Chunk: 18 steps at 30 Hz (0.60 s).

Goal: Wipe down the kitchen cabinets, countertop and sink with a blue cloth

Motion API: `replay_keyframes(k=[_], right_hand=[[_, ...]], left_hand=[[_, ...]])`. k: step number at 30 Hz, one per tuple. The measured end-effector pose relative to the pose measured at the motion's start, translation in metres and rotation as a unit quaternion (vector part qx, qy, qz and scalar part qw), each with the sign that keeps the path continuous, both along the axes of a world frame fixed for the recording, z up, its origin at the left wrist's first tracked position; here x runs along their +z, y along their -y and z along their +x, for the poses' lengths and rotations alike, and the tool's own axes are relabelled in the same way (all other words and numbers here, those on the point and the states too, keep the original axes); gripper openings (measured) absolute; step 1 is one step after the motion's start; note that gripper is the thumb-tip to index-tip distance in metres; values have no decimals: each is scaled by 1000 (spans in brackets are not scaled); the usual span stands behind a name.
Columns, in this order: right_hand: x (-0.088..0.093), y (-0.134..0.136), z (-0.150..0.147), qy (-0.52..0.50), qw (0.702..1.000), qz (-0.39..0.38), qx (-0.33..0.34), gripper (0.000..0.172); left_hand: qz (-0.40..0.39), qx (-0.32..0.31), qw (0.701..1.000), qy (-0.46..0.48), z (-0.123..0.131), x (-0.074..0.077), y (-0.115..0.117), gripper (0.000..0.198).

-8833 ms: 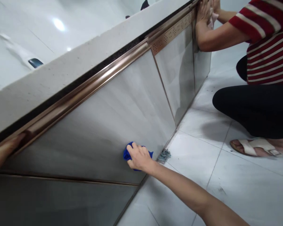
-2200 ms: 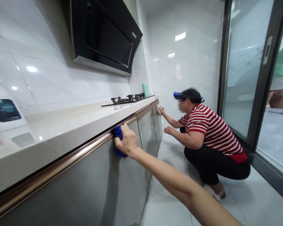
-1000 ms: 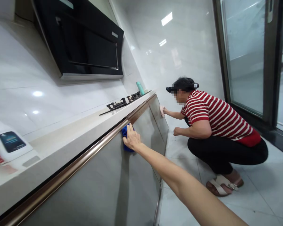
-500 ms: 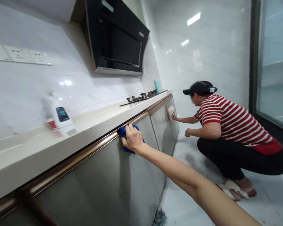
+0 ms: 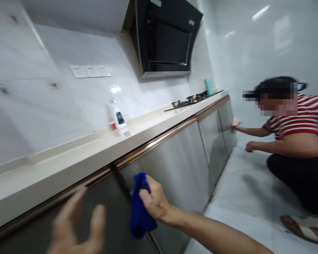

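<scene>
My right hand [image 5: 153, 203] grips a blue cloth [image 5: 139, 208] that hangs down in front of the grey cabinet door [image 5: 175, 169], just off its surface near the seam between two doors. My left hand [image 5: 76, 225] is raised at the lower left, blurred, with its fingers spread and nothing in it, close to the copper-coloured rail [image 5: 159, 141] under the pale countertop [image 5: 69, 162].
A spray bottle [image 5: 116, 121] stands on the countertop. A gas hob [image 5: 190, 100], a green bottle [image 5: 208, 87] and a black range hood [image 5: 166, 38] lie further along. A person in a red striped shirt [image 5: 299, 120] crouches at the right, holding a pink cloth [image 5: 235, 122] against the far cabinet.
My right hand has come down off the copper rail with the blue cloth, which now dangles. My left hand has risen into view. The view has swung left.
</scene>
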State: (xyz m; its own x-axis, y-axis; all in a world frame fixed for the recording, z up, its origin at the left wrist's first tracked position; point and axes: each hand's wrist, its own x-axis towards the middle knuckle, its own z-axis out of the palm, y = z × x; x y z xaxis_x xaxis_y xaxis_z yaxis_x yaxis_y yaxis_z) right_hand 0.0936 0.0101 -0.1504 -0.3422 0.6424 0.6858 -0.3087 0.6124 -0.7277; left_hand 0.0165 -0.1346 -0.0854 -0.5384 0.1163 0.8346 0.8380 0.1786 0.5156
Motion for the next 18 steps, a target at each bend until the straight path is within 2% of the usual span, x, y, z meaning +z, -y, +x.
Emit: replay_keyframes(k=[2, 3, 5, 6, 8, 9, 10, 11, 12, 13, 14, 15, 18], right_hand=[[-22, 21, 7, 15, 993, -108, 50, 46], [-32, 30, 10, 31, 989, -125, 77, 50], [-47, 40, 16, 92, 980, -99, 145, 58], [-50, 41, 19, 143, 970, -64, 186, 59], [-44, 36, 28, 244, 941, 48, 231, 57], [-34, 29, 33, 269, 933, 115, 207, 56], [-21, 20, 38, 270, 934, 182, 148, 54], [-4, 8, 42, 247, 937, 240, 57, 53], [16, -6, 46, 208, 934, 285, -50, 53], [37, -21, 48, 168, 921, 317, -154, 57], [57, -37, 49, 142, 900, 343, -231, 62], [77, -54, 48, 132, 877, 372, -274, 68], [122, -99, 38, 157, 820, 462, -300, 84]], left_hand=[[-37, -182, 975, 124, 29, -58, 9, 62], [-50, -230, 954, 185, 42, -86, 9, 63], [-27, -260, 911, 318, 59, -130, 3, 71], [20, -260, 892, 369, 62, -144, 0, 70], [132, -257, 826, 484, 59, -157, -4, 64], [183, -254, 779, 544, 53, -157, -3, 60], [219, -255, 730, 595, 47, -155, 0, 59], [242, -259, 694, 627, 40, -151, 4, 60], [256, -257, 681, 636, 32, -145, 10, 63], [265, -244, 694, 624, 24, -138, 17, 67], [269, -223, 726, 592, 16, -129, 23, 70], [270, -191, 773, 541, 7, -119, 30, 71], [246, -33, 916, 316, -20, -79, 47, 63]])
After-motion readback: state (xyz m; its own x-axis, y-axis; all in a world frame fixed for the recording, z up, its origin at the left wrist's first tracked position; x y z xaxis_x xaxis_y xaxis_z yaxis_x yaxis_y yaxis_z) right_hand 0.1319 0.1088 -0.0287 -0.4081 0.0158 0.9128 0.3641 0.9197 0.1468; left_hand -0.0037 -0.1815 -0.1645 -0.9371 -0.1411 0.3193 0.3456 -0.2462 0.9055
